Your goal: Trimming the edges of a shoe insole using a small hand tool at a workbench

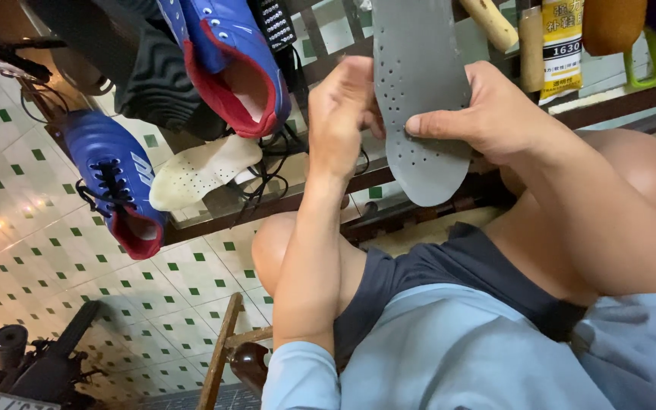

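Now | both hands hold the grey insole [419,99] up over the knees; right hand [487,114] pinches its edge; left hand [343,114] curls fingers against its side | step: checking the insole | next: likely needs a steady grip; blue shoes [229,53] lie near on the glass table [214,209]

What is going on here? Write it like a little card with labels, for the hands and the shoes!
Left hand: grips the left edge of a grey insole
Right hand: pinches the insole's right edge, thumb on top
Insole: dotted with small holes, held up above the knees
Blue shoes: one on the glass table, another at its left end
Cream insole: lying on the table between the shoes
Floor: white tiles with green squares
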